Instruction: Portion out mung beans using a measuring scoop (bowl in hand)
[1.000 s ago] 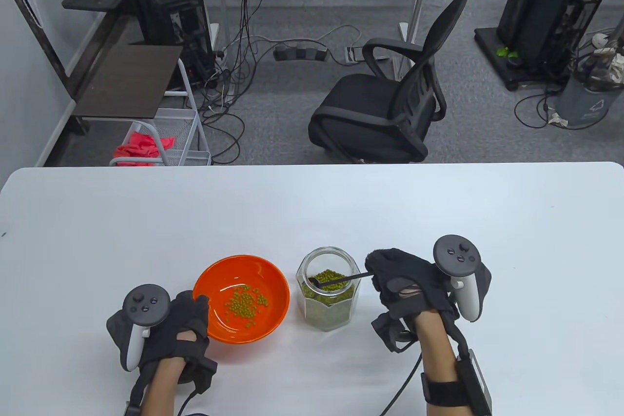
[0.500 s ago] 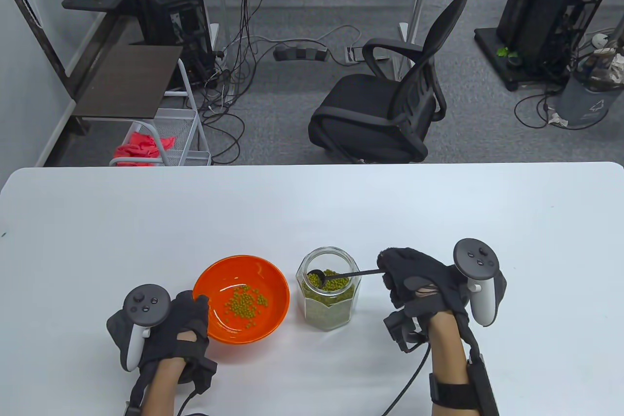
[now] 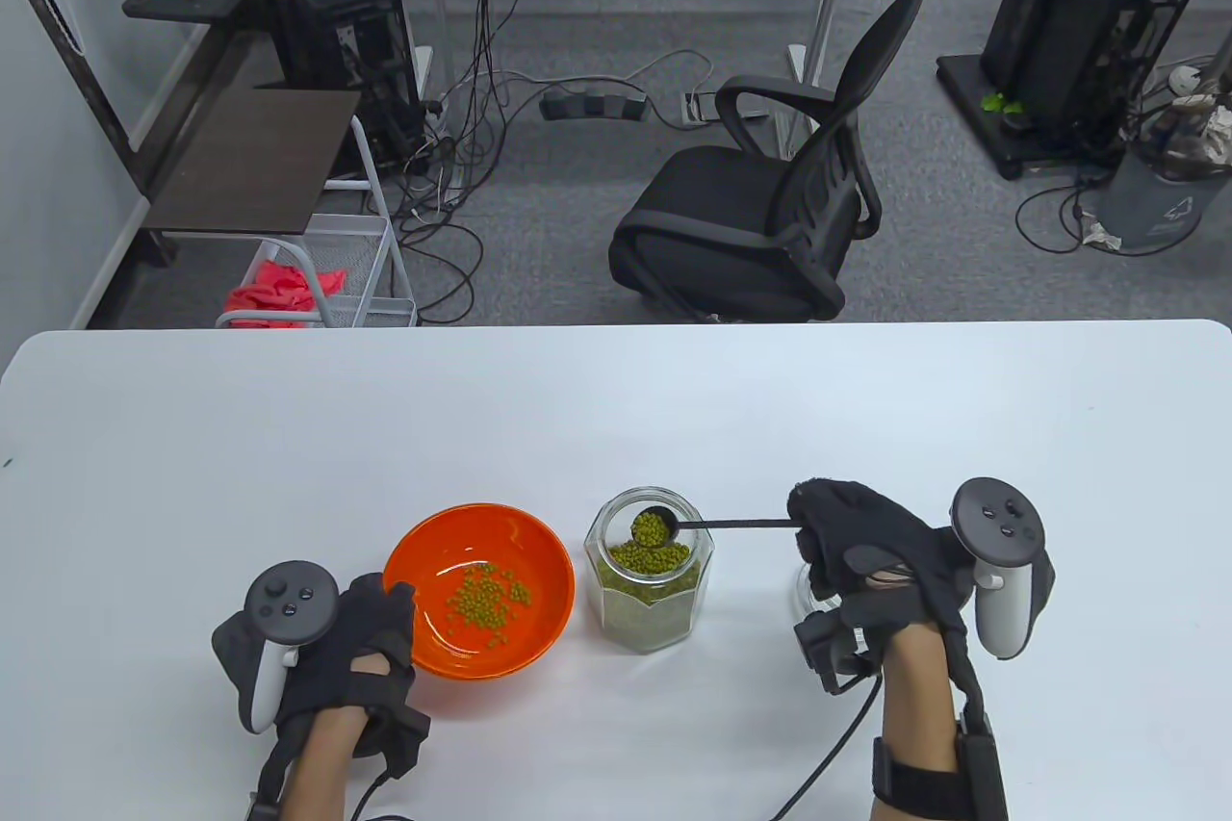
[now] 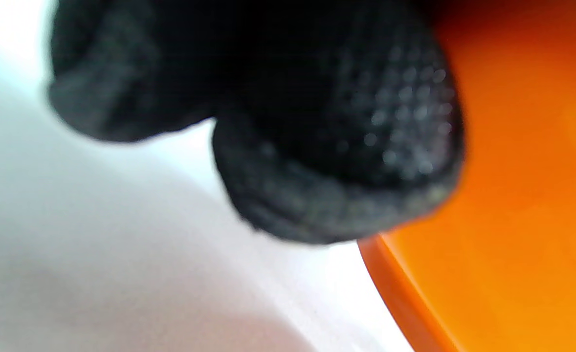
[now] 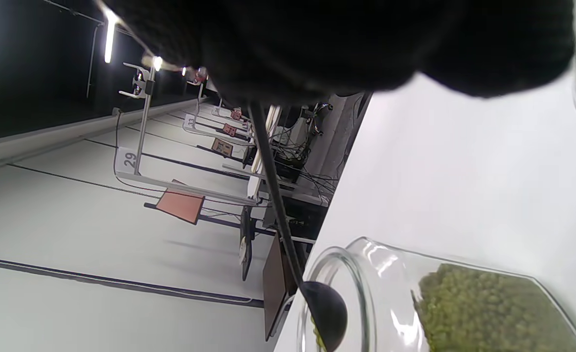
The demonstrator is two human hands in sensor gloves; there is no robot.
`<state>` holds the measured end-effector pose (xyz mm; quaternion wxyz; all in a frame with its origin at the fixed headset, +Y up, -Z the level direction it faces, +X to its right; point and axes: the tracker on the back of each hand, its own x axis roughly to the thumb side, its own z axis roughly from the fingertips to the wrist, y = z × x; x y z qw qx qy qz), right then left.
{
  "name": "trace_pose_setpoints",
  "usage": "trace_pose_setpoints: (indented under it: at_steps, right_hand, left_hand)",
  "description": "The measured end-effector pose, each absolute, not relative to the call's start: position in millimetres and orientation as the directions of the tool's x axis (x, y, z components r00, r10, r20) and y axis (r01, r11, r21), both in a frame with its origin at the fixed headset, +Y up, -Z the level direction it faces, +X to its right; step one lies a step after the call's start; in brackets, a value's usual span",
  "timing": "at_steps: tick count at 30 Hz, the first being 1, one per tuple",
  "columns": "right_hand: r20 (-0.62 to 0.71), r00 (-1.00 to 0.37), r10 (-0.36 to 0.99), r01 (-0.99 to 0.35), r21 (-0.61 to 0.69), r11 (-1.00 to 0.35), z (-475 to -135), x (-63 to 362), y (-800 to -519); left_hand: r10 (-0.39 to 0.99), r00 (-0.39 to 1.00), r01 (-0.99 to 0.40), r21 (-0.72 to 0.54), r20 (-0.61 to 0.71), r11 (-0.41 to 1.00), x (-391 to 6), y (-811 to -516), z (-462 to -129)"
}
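Your right hand (image 3: 866, 561) pinches the far end of the handle of the black measuring scoop (image 3: 717, 526), with the fingers curled around it. The handle runs level to the left, and the scoop head, filled with mung beans (image 3: 651, 527), sits at the mouth of the glass jar (image 3: 650, 585). In the right wrist view the dark underside of the scoop head is right at the glass rim of the jar. The jar stands upright on the white counter (image 3: 616, 397), just to the left of your right hand, and it is partly full of beans.

Your left hand (image 3: 346, 648) holds the orange bowl (image 3: 478, 588) at its near left rim; the gloved fingers (image 4: 337, 146) curl against the outside wall of the bowl, as the left wrist view shows, though blurred. The bowl rests on the counter, just left of the jar but not touching it. A loose portion of beans lies in the bottom of the bowl.

A part of a clear glass object shows on the counter under your right hand; I cannot tell what it is.
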<state>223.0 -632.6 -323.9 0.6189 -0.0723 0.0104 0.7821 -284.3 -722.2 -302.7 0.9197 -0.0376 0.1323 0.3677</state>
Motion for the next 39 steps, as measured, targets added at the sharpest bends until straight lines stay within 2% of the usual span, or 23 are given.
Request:
trace_pose_setpoints:
  at_steps: [9,20,27,35,39]
  right_hand:
    - [-0.048,-0.193,0.98,-0.981,-0.006,-0.193,-321.9,206.7,-624.2]
    - [-0.01,-0.194,0.981,-0.968,0.162,-0.19,-326.9,157.1,-629.0]
    - [0.02,-0.274,0.962,-0.933,0.236,-0.271,-326.6,128.6,-632.5]
    - [0.102,-0.376,0.921,-0.882,0.265,-0.389,-321.9,102.5,-632.5]
    - [0.113,-0.391,0.913,-0.874,0.266,-0.407,-322.1,95.1,-636.5]
  left_hand:
    - [0.669,0.694,-0.69,0.022,-0.265,0.724,-283.3,-722.5,-302.9]
    - [0.674,0.691,-0.693,0.023,-0.263,0.72,-283.3,-722.5,-303.1]
    - [0.673,0.691,-0.693,0.023,-0.263,0.72,-283.3,-722.5,-303.1]
    - [0.681,0.683,-0.7,0.03,-0.262,0.714,-284.8,-722.0,-303.1]
    - [0.683,0.681,-0.702,0.031,-0.262,0.712,-285.2,-722.1,-302.8]
